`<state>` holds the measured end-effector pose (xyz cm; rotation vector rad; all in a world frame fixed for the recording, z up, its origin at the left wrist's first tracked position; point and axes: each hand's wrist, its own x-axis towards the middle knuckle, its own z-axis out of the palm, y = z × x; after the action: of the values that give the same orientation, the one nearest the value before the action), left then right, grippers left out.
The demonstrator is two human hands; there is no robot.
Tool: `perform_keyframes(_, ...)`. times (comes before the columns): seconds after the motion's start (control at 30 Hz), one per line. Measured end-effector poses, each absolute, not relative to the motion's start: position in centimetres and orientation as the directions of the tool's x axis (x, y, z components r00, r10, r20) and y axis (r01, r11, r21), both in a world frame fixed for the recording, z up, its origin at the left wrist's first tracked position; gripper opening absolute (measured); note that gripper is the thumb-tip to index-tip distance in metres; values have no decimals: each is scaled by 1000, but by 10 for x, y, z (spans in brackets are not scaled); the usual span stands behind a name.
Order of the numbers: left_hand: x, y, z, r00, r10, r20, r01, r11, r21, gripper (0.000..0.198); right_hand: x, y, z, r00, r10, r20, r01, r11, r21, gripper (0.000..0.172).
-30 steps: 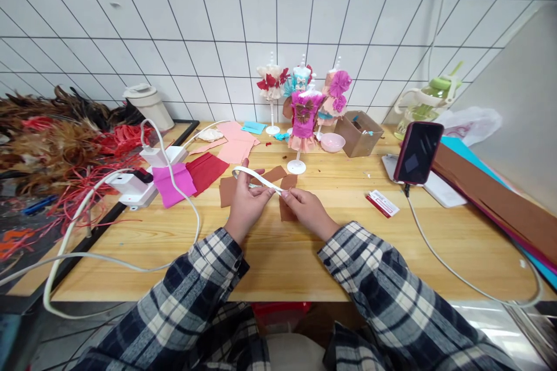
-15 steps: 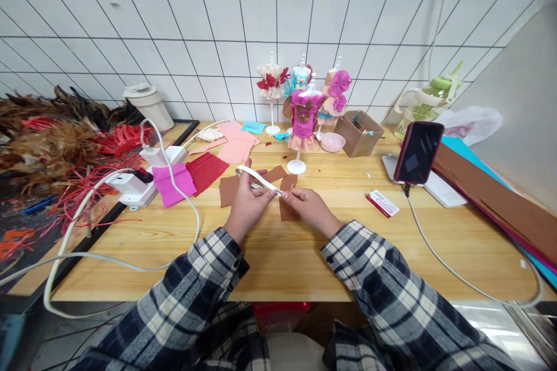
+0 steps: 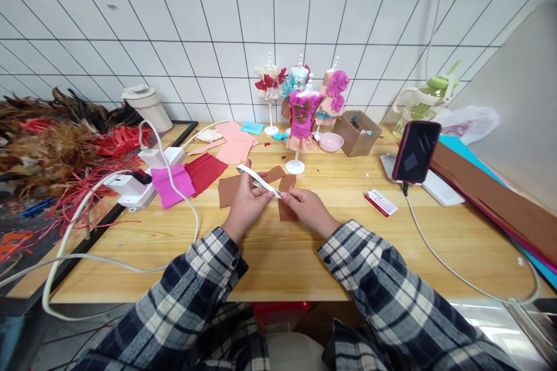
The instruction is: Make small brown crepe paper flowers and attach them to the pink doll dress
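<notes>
Head view: the left hand (image 3: 246, 202) is pinching a white strip (image 3: 262, 181), and the right hand (image 3: 308, 207) is seemingly clamping its right end, above brown paper (image 3: 287, 210). They're apparently working that end; next move's probably calling for steady fingertips.

Bare worktop (image 3: 282, 269) offers passage between the sleeves (image 3: 213, 261) and from the right hand (image 3: 308, 207) to the card (image 3: 380, 203). A looping white cable (image 3: 197, 225) obstructs the left; ahead, the magenta-dressed stand (image 3: 302, 119) and pink bowl (image 3: 331, 142) block.
</notes>
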<state>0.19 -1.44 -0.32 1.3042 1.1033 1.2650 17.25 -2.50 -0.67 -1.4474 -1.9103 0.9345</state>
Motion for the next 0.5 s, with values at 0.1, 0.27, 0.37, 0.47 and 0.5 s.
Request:
perform_keyframes(0.1,2,-14,-2,39,993,109,9,-109,994,100,173,-25,-8,-293,956,23,570,194,-799,45)
perform_keyframes(0.27,1,-16,0,51,994,98,84,-102,991,101,174,-26,-7,-290,957,32,607,210,-767,43)
perform_keyframes(0.37,1,-19,2,62,991,119,107,-126,986,101,174,-27,-5,-285,958,19,606,196,-771,44)
perform_keyframes(0.47,2,-20,3,77,990,120,118,-128,985,102,173,-27,-4,-289,957,34,592,206,-779,44)
perform_keyframes(0.5,3,-20,3,81,990,118,119,-127,985,102,173,-28,-4,-290,956,40,588,211,-781,44)
